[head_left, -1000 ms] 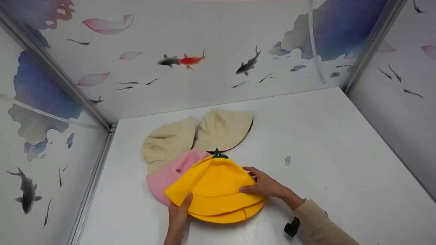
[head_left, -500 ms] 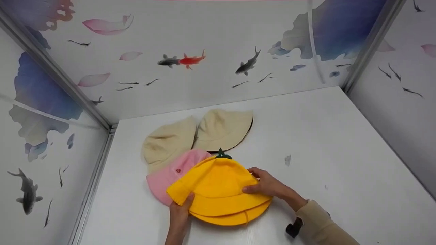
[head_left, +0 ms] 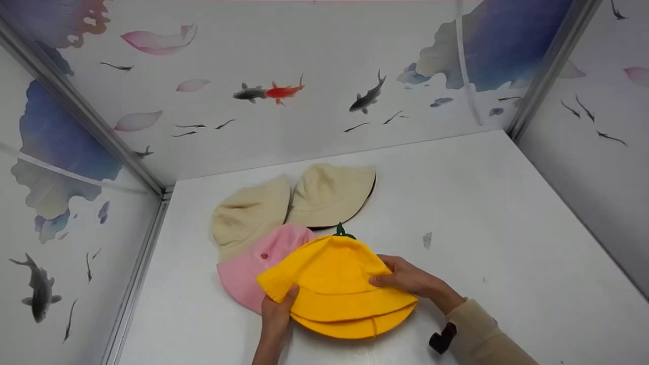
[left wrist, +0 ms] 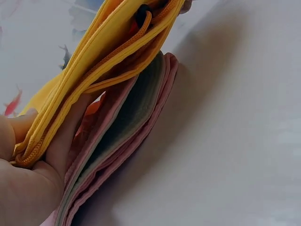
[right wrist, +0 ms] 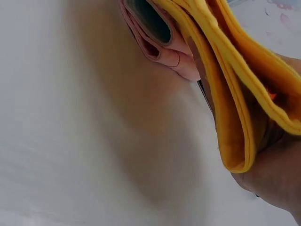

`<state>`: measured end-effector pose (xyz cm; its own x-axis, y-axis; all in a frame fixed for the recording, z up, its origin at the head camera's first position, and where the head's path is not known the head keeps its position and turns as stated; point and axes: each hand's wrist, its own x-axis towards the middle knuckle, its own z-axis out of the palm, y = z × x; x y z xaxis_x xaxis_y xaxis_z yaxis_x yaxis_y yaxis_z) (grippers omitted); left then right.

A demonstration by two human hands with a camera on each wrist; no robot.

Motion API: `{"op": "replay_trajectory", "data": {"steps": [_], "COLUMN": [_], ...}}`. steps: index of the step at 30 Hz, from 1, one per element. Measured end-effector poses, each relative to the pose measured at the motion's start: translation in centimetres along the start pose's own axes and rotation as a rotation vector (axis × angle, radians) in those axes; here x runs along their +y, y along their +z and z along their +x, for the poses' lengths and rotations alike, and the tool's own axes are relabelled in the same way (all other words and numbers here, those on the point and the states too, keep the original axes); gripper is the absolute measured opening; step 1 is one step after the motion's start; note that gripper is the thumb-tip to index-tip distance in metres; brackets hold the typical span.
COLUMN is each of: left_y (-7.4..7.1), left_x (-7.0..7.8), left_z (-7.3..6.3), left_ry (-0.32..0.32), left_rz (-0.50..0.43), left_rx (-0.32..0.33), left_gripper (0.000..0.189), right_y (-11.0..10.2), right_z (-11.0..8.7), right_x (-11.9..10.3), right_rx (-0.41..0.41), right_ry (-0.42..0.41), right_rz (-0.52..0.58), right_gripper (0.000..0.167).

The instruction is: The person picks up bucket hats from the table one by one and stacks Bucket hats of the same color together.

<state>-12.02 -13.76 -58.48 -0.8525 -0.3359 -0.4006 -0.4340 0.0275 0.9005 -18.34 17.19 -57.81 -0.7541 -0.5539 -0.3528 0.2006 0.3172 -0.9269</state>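
Note:
Between my two hands is a yellow bucket hat [head_left: 350, 276] with a green leaf tip at its crown, folded flat with its brim edges layered. My left hand [head_left: 277, 312] pinches the brim's left corner, thumb on the front and fingers behind. On the right side, my right hand [head_left: 408, 278] grips the hat with its thumb on the front; its other fingers are mostly hidden behind the cloth. An orange cord [left wrist: 127, 44] shows inside the brim in the left wrist view. Partly behind the yellow hat lies a pink bucket hat [head_left: 243, 274], its folded brim layers [left wrist: 141, 117] seen edge-on.
Two beige bucket hats, one at the left [head_left: 253, 210] and one at the right [head_left: 334, 195], lie farther back on the white table [head_left: 481, 218]. Walls [head_left: 203, 152] printed with fish and petals enclose the table at the back and sides.
Both hands have shifted the yellow hat a little to the right, uncovering slightly more of the pink hat. The beige hats stay where they were.

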Motion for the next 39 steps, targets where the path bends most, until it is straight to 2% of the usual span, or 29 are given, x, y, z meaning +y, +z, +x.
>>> {"op": "replay_trajectory", "data": {"steps": [8, 14, 22, 30, 36, 39], "left_y": [0.5, 0.6, 0.4, -0.4, -0.5, -0.5], "left_x": [0.7, 0.8, 1.5, 2.1, 2.4, 2.5], "left_z": [0.1, 0.2, 0.3, 0.5, 0.9, 1.0], "left_ry": [-0.018, -0.019, 0.041, 0.120, 0.121, 0.127], "left_rz": [0.024, 0.010, 0.002, -0.028, -0.020, -0.037], "left_rx": [-0.012, -0.045, -0.058, -0.126, -0.160, -0.198], "left_gripper": [0.097, 0.092, 0.086, 0.078, 0.080, 0.080], "right_y": [0.1, -0.1, -0.3, -0.7, -1.2, -1.4], "right_z": [-0.4, -0.8, -1.4, -1.7, -2.1, -2.3], "right_x": [0.6, 0.8, 0.5, 0.9, 0.8, 0.8], "right_rx": [0.081, 0.116, 0.157, 0.186, 0.208, 0.225], "right_ry": [-0.105, -0.147, -0.183, -0.257, -0.278, -0.267], "right_rz": [0.042, 0.066, 0.077, 0.110, 0.107, 0.107], "right_gripper": [0.052, 0.047, 0.040, 0.036, 0.036, 0.036]}}
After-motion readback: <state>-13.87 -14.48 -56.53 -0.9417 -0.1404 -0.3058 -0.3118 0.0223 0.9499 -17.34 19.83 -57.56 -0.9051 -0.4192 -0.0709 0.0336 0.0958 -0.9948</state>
